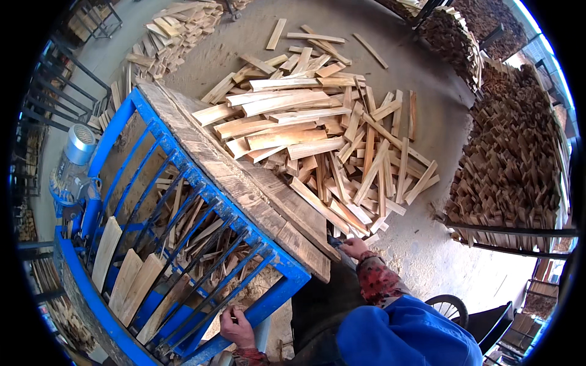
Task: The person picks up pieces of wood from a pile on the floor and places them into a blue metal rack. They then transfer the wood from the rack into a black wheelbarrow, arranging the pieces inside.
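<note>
My left hand [237,327] is at the near end of a blue metal rack [284,273], beside its dark bars. Its fingers are curled in and closed; whatever they hold, if anything, is hidden. Several pale wood slats [141,287] lean between the bars to its left. Past the right end of a worn plank ledge [262,210], my right hand [354,247] reaches out with its fingers loosely extended, close to a small dark thing I cannot make out. Just beyond it lies a large heap of loose wood slats [293,137] on the floor.
A silver-topped motor [79,145] stands at the rack's far left corner. More slats [177,30] are heaped at the back left. On the right, brown wood pieces [510,165] are stacked on a metal frame. A wheel [448,308] stands behind my right arm.
</note>
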The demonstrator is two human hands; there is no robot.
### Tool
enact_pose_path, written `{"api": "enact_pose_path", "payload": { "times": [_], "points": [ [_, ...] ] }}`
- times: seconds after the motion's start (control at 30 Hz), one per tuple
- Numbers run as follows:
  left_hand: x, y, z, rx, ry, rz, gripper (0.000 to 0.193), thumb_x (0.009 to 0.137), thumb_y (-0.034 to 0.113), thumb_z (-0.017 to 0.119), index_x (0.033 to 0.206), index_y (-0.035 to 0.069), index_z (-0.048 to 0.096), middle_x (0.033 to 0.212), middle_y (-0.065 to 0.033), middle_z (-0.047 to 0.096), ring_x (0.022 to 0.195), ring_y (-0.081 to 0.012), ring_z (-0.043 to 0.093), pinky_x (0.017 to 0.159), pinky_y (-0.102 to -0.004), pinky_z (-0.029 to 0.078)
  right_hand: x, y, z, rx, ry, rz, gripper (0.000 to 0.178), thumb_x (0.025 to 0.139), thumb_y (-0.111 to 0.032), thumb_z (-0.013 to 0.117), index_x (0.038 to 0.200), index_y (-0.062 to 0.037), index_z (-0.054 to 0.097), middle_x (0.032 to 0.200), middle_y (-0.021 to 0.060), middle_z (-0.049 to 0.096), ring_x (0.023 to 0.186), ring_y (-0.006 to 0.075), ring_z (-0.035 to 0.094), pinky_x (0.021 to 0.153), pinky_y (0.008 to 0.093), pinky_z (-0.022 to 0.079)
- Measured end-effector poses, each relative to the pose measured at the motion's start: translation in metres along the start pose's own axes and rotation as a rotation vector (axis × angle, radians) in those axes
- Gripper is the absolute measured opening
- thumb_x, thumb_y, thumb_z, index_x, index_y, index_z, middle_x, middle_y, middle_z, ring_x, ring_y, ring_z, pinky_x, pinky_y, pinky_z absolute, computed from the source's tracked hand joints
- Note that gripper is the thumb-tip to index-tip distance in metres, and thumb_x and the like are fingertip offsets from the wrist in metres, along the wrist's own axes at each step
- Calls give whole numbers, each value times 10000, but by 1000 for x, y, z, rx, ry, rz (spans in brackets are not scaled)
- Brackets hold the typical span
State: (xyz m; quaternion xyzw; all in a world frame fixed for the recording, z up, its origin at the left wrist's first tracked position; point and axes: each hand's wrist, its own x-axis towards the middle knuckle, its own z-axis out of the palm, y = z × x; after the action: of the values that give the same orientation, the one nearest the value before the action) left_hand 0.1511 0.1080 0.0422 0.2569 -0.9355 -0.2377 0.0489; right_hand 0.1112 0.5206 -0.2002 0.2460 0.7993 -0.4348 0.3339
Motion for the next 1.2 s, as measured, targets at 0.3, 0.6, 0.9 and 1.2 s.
{"api": "enact_pose_path", "payload": {
  "times": [0.3,0.6,0.9,1.2],
  "points": [
    [9,73,14,-264,-185,-131,281,959,238,534,898,-23,617,722,-124,661,695,-204,629,638,-329,475,64,-60,-21,-53,-87,-32,531,735,-431,698,1092,-38,676,1015,150,698,962,282,666,868,376,513],
    [-1,146,21,-140,-149,-232,164,847,55,683,971,-35,626,888,-111,648,760,-183,607,669,-297,510,106,-58,-52,-58,-87,-59,489,749,-403,670,1035,-7,680,996,191,685,932,323,657,857,396,510],
    [48,247,64,-138,-243,491,332,761,103,693,1039,-38,580,977,-164,624,977,-308,571,893,-438,439,95,-2,-69,-60,-22,95,459,743,-384,674,1012,-14,693,993,197,683,961,332,647,869,410,503],
    [47,233,96,34,-472,741,254,685,112,727,907,60,613,845,-121,601,829,-332,563,754,-436,422,19,88,-60,78,148,215,465,775,-367,694,1050,7,680,892,160,702,732,220,687,683,340,551]
  ]
}}
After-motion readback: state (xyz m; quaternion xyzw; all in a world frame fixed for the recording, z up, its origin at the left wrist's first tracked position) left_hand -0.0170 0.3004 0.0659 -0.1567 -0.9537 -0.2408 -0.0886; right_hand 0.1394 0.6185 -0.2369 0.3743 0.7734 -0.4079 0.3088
